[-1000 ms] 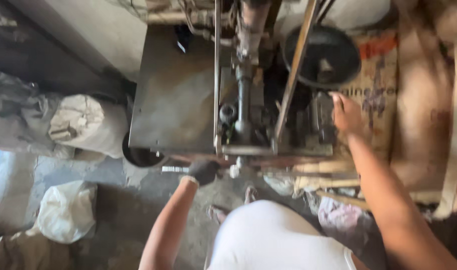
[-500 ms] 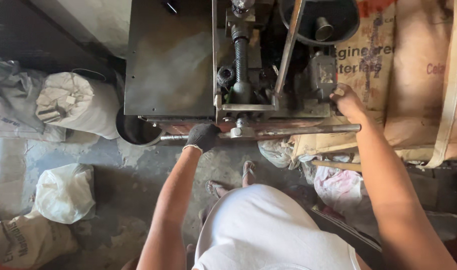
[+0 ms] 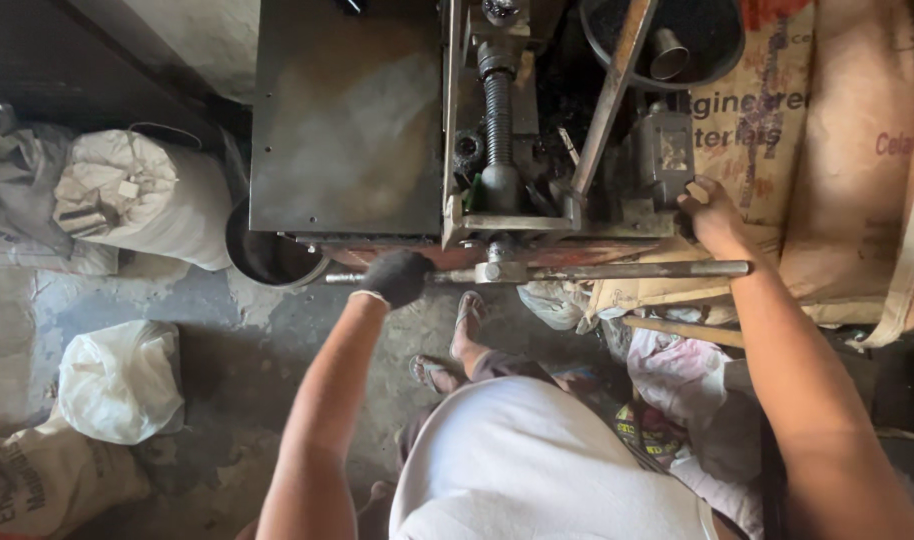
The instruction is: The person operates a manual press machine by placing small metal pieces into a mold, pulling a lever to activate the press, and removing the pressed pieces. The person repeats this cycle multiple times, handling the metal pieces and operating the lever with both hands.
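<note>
The person stands over a metal press machine [image 3: 497, 150], seen from above. The left hand [image 3: 397, 277], in a dark glove, is closed around the long horizontal steel bar [image 3: 617, 270] that runs across the front of the machine, gripping it near its left end. The bar passes through a hub just below the vertical threaded screw [image 3: 497, 120] at the machine's centre and reaches out to the right, ending just below the right wrist. The right hand [image 3: 712, 212] is bare and rests on the machine's right side, its fingers curled against a grey boxy part [image 3: 667, 150]; whether it grips anything cannot be told.

A flat steel plate [image 3: 347, 120] forms the machine's left top. Under its edge sits a dark round bucket [image 3: 267, 260]. On the concrete floor [image 3: 227, 350] to the left lie 2 white tied sacks [image 3: 142, 195], and brown paper bags [image 3: 857, 150] lean against the machine's right. The person's sandalled feet [image 3: 452, 345] stand just below the bar.
</note>
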